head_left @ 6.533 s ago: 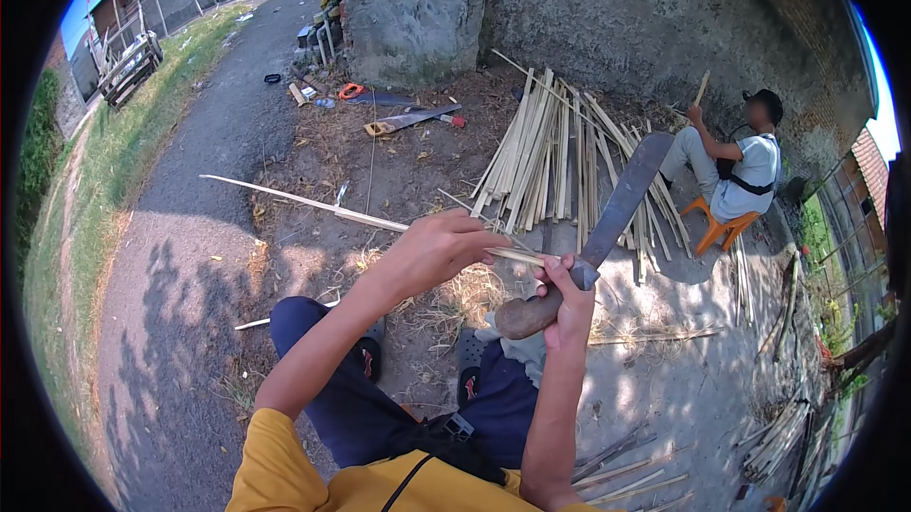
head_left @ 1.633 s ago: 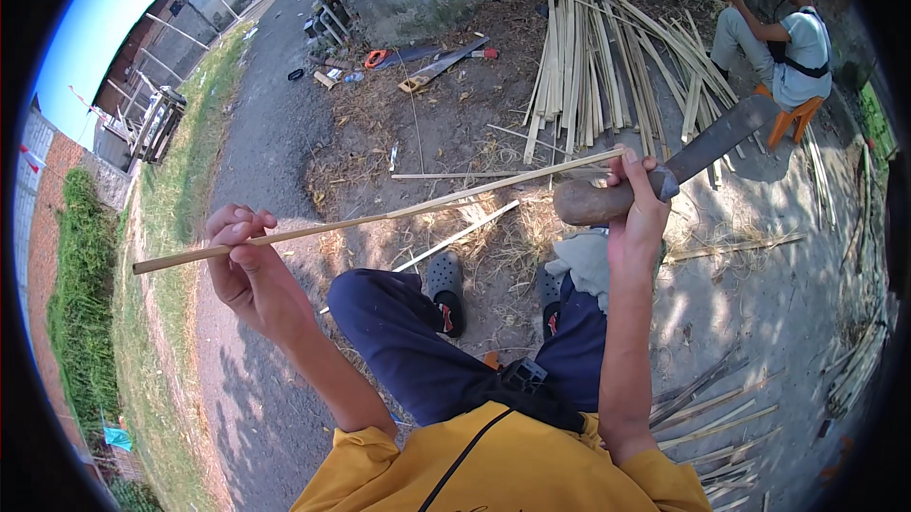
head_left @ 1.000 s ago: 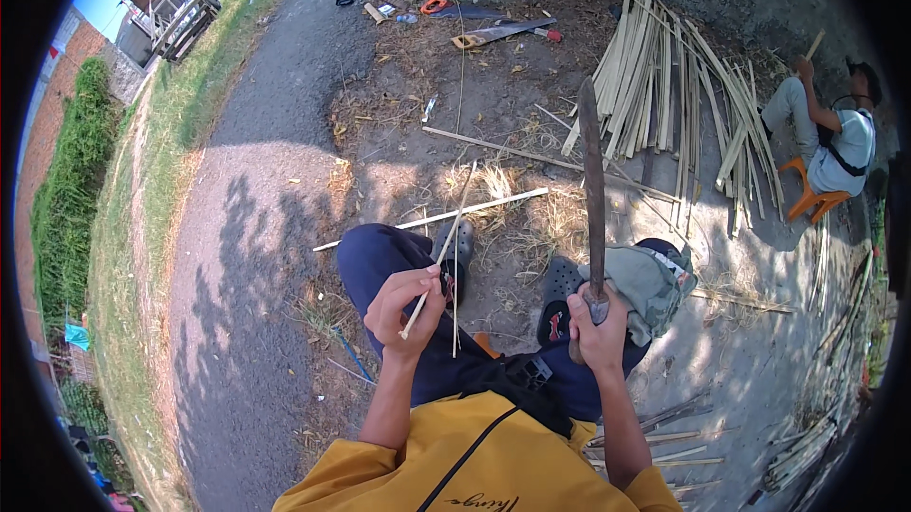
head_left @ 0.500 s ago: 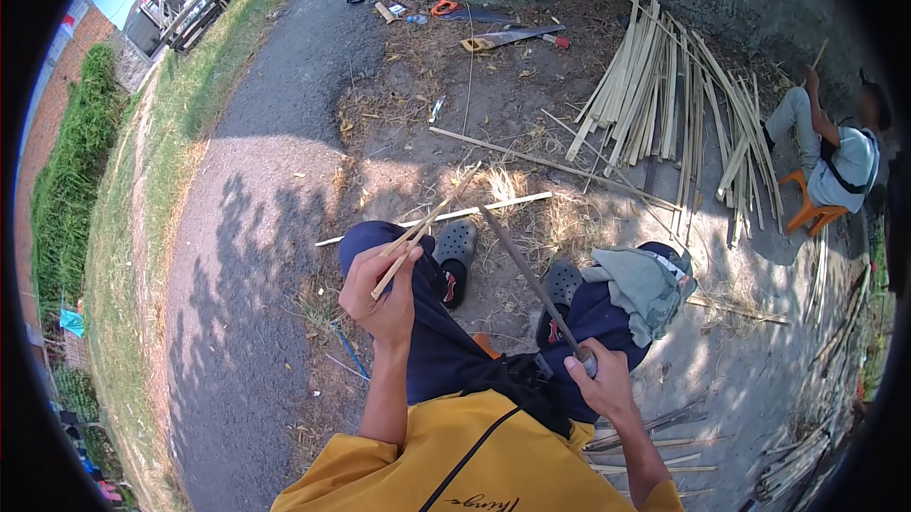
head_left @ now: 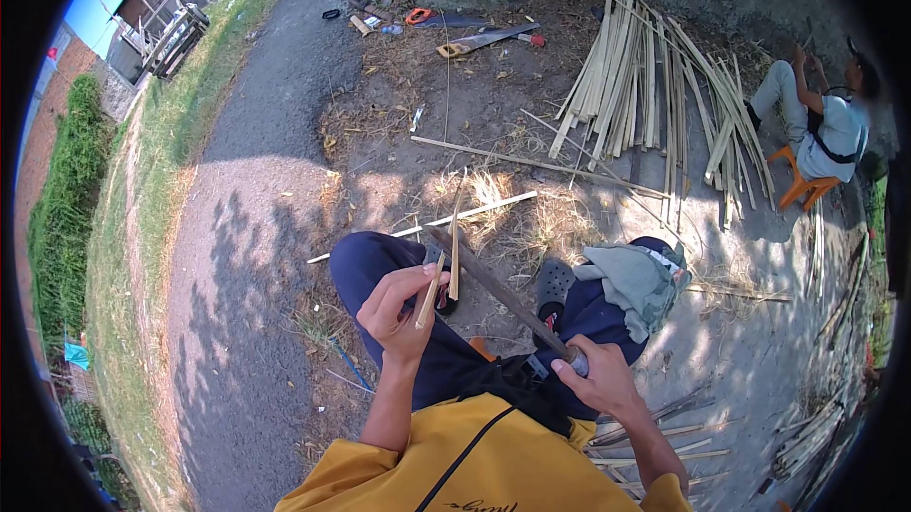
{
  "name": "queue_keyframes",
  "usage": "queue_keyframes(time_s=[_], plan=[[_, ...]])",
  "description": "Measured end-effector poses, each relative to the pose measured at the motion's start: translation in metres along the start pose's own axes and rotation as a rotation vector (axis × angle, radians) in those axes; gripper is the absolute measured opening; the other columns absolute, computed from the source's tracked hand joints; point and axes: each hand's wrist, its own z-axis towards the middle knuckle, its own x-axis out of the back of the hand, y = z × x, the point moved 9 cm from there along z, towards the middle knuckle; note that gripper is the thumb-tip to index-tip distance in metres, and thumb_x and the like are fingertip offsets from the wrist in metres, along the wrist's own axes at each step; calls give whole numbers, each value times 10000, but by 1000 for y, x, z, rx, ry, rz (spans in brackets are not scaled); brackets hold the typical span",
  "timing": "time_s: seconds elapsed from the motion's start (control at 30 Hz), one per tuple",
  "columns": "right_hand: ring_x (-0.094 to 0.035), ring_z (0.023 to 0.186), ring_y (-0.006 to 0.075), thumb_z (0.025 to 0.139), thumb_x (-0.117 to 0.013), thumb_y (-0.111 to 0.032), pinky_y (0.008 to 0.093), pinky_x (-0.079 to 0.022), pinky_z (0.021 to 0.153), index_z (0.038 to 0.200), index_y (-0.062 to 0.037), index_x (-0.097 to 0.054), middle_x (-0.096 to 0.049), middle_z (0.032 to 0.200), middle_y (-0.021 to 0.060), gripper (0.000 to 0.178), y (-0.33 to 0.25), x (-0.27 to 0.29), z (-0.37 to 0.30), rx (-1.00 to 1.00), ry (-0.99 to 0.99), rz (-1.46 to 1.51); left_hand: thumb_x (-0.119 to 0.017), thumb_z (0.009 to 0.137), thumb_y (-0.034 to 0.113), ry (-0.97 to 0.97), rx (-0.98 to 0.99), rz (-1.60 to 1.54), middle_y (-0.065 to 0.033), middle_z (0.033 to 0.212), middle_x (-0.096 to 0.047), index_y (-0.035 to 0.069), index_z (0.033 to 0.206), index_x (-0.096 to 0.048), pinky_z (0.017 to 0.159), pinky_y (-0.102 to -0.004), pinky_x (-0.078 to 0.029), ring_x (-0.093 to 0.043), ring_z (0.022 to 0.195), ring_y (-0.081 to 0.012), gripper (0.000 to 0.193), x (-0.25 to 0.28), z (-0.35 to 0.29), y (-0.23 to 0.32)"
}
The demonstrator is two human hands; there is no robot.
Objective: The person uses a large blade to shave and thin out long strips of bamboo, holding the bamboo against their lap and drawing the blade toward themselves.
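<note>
My left hand [head_left: 397, 315], above my left knee, pinches a short split bamboo strip [head_left: 430, 296] between thumb and fingers. A second bamboo strip [head_left: 455, 251] stands just right of it, its far end thin. Whether the two strips join or are apart I cannot tell. My right hand [head_left: 600, 377] is wrapped round the handle of a long knife [head_left: 508, 296] with a dark, narrow blade. The blade slants up and left across my lap, its tip end close to the strips.
A grey cloth [head_left: 628, 289] lies over my right knee. On the ground ahead rest a heap of bamboo strips [head_left: 631, 75], a long strip [head_left: 474, 216] and a handsaw [head_left: 484, 39]. At the right a person [head_left: 835, 137] sits on an orange stool [head_left: 805, 185].
My left hand has moved right with the strips, which now point more steeply upward. The knife's tip has swung left toward them. The seated person's hands have shifted.
</note>
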Motion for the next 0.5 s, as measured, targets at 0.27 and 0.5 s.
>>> queue_keyframes(time_s=[0.27,0.5], plan=[[-686,694,447,939,-691,-421,506,-532,681,1045,46,-665,-673,718,247,480,-28,-39,69,103,-13,60,-829,825,-54,91,-31,119,-129,878,-763,3,920,-716,728,-301,-583,-746,788,-212,158,15,-9,-3],[-667,643,421,965,-661,-416,492,-524,658,1083,67,-653,-646,682,236,497,-22,-81,139,175,4,64,-833,807,-72,111,0,190,-125,843,-753,13,890,-703,708,-308,-585,-748,787,-230,176,32,-6,-14]])
